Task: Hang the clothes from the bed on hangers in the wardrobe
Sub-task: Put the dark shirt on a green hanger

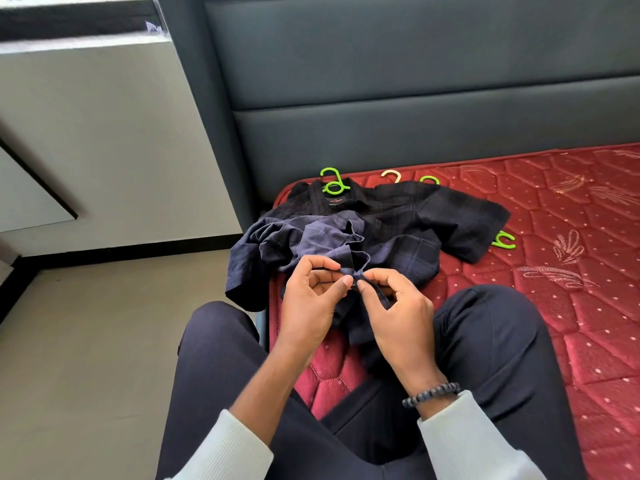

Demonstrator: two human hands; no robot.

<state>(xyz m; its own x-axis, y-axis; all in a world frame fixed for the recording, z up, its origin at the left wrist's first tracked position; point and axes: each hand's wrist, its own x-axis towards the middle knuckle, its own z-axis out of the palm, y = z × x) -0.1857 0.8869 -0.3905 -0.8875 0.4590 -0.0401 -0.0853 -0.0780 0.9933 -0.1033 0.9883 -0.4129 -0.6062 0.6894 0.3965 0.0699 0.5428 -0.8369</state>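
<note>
A blue plaid shirt lies crumpled at the corner of the red mattress, partly hanging over its edge. My left hand and my right hand both pinch the shirt's front edge between thumb and fingers, close together. Behind it a dark plaid shirt lies spread flat with a green hanger in its collar. A cream hanger hook and a second green hook stick out past its far edge. Another green hanger peeks out by its right sleeve.
I sit on the mattress edge, my dark trousers either side of the shirts. A grey padded headboard rises behind the bed. Beige floor and a pale wall with a black skirting lie to the left.
</note>
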